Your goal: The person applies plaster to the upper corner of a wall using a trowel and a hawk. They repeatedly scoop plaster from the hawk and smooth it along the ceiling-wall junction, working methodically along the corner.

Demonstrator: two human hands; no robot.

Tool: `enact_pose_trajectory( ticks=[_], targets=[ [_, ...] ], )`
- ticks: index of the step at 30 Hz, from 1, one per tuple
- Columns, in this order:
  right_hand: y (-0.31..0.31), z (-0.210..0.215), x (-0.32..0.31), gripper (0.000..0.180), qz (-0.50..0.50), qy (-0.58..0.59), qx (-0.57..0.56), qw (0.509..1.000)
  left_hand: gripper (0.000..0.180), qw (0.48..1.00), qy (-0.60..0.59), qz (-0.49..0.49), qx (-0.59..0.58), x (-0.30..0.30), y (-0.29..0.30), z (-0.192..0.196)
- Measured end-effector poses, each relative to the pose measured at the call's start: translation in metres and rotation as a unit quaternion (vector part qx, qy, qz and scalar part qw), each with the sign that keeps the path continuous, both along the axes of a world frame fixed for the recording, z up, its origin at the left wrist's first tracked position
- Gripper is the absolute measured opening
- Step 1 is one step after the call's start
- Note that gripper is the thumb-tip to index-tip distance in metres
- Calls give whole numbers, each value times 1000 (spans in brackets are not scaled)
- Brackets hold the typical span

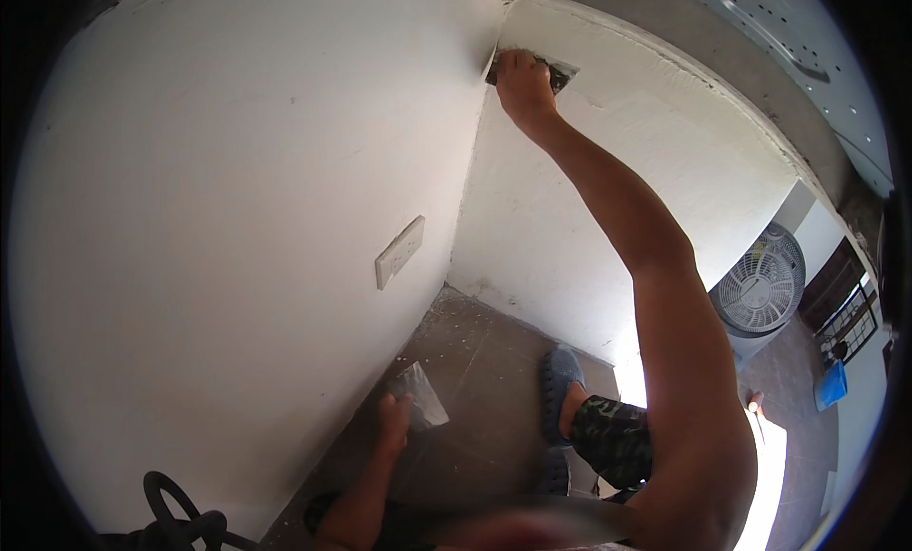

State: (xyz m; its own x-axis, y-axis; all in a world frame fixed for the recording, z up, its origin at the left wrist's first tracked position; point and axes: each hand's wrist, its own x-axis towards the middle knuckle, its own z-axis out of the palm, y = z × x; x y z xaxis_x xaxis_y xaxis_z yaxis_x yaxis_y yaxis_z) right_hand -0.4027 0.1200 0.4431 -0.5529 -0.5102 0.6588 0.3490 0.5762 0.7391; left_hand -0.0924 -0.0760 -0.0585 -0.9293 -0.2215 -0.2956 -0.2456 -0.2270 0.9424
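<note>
High on the white wall (608,142), close to the inside corner, my right hand (524,81) is closed on a broad flat scraper (562,76). Its dark metal blade lies against or very near the wall surface, and my fingers cover its grip. Lower down, over the floor, my left hand (394,416) grips a putty knife (425,395) with a wide, pale blade. The handle of that knife is hidden in my fist. Between the two hands, a white outlet plate (400,252) is fixed to the left wall (228,209).
Brown floor tiles (475,361) carry white specks near the corner. My foot wears a dark clog (562,375). A round grey fan (760,285) stands to the right, with a blue bin (831,385) beyond. A black looped tube (169,499) is at lower left.
</note>
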Motion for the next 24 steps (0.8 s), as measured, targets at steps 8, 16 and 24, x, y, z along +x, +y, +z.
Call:
enact_pose_trajectory(
  ticks=[8,16,24],
  targets=[
    [17,-11,39,21,115,-126,32,985,11,998,-3,50,-24,6,-7,5],
    [59,47,9,49,182,-162,136,960,26,996,-29,0,-79,-3,1,-6],
    [61,32,-17,55,194,-144,123,963,22,1000,4,10,-25,2,1,-3]
  ],
)
